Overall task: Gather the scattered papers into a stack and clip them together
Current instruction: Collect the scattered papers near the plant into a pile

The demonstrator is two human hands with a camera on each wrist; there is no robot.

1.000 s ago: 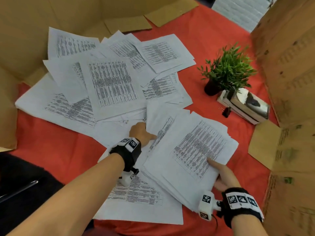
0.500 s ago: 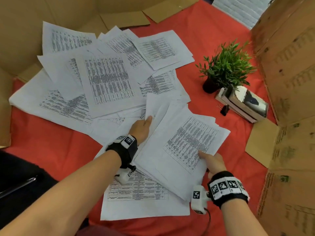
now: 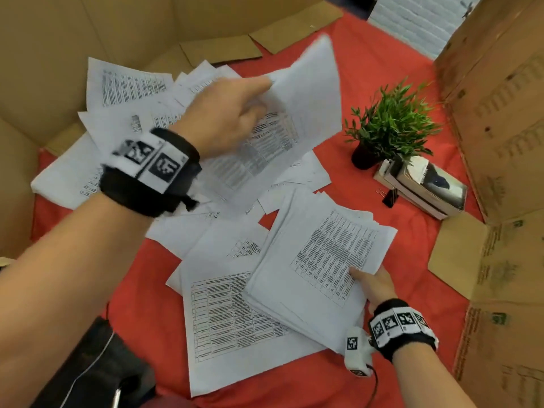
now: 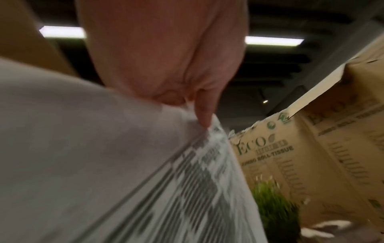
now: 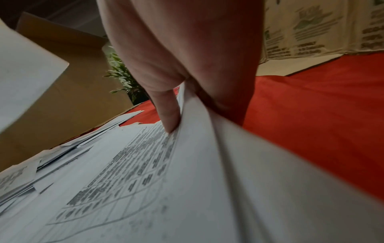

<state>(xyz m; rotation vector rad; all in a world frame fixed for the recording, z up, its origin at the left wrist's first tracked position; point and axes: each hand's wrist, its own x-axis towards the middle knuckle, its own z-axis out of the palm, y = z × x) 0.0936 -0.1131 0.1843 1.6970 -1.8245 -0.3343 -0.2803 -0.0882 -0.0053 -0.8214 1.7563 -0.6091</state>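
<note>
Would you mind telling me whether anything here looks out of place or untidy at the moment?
Yes. Loose papers lie fanned and overlapping across the red cloth, and the stack under the right hand has uneven edges. The binder clip lies unused beside the books.

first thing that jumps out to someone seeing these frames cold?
The left hand raised mid-frame, pinching a blurred sheaf of printed sheets above the table. Under it, white papers sprawl across the red cloth, while the right hand grips the gathered stack near the front right edge. A green potted plant stands at the right beside stacked books, with a black binder clip lying by them.
</note>
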